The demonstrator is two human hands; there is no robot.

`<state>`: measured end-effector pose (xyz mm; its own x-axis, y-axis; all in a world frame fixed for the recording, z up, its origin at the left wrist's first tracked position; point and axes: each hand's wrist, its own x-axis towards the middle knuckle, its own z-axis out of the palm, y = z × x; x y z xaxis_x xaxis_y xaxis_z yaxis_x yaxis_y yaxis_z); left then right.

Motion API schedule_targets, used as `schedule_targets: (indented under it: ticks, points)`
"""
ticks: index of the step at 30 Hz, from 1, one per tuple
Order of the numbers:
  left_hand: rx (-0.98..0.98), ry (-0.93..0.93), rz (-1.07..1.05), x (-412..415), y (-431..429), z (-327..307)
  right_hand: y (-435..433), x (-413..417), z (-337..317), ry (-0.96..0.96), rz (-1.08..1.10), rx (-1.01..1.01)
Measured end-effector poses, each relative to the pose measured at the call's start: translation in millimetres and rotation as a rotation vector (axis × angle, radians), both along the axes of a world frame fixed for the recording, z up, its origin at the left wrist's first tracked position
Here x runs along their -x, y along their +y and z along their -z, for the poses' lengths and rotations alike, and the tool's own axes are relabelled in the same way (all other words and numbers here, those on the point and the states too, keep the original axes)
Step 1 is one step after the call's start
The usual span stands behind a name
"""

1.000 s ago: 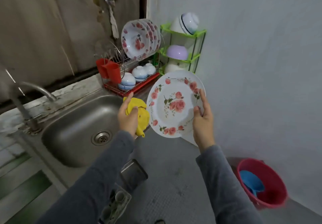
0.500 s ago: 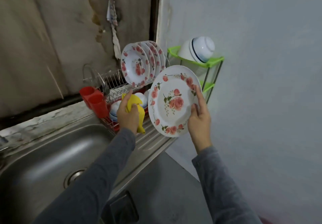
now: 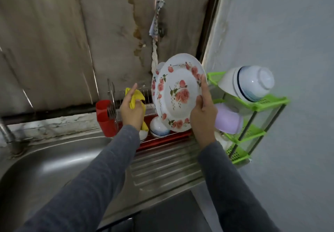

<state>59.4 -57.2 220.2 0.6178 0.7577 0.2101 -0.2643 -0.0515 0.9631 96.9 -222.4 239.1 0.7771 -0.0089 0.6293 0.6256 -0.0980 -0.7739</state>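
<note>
Rose-patterned plate point(image 3: 178, 94) is held on edge above the red dish rack point(image 3: 163, 142), just in front of the matching plates point(image 3: 154, 85) standing in its wire slots. The right hand point(image 3: 203, 114) grips the plate's right rim, thumb on the face and forefinger straight along the edge, with the other fingers hidden behind. The left hand point(image 3: 131, 111), just left of the plate and apart from it, has its fingers curled round a bunched yellow cloth point(image 3: 137, 98), forefinger pointing up. Blue-banded bowls point(image 3: 159, 128) sit upturned in the rack below, and a red cup point(image 3: 104, 118) stands at its left end. At right, a green corner shelf point(image 3: 269, 102) carries an upturned white bowl point(image 3: 251, 82) and a lilac bowl point(image 3: 228, 122). The steel sink point(image 3: 54, 168) lies at left.
</note>
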Motion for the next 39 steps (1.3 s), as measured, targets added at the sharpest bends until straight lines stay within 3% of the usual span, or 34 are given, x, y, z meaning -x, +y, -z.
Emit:
schedule_targets:
  ticks: [4, 8, 12, 20, 26, 32, 39]
  points:
    - [-0.033, -0.012, -0.063, -17, 18, 0, 31, -29, -7, -0.005, -0.020, 0.041]
    - [-0.049, 0.002, -0.099, -37, 41, 9, 63, -47, -11, -0.128, 0.040, 0.086]
    - [-0.047, 0.003, -0.074, -53, 50, 8, 93, -64, -11, -0.060, 0.011, 0.032]
    - [-0.002, 0.050, -0.049, -76, 62, 13, 137, -102, 5, 0.002, -0.058, 0.281]
    - [-0.018, 0.086, -0.078, -82, 69, 20, 144, -114, 25, -0.002, 0.022, 0.310]
    - [-0.059, 0.099, -0.092, -86, 68, 24, 135, -122, 32, -0.100, -0.039, 0.303]
    - [-0.106, 0.032, -0.127, -72, 45, 19, 109, -106, 27, -0.066, -0.078, 0.368]
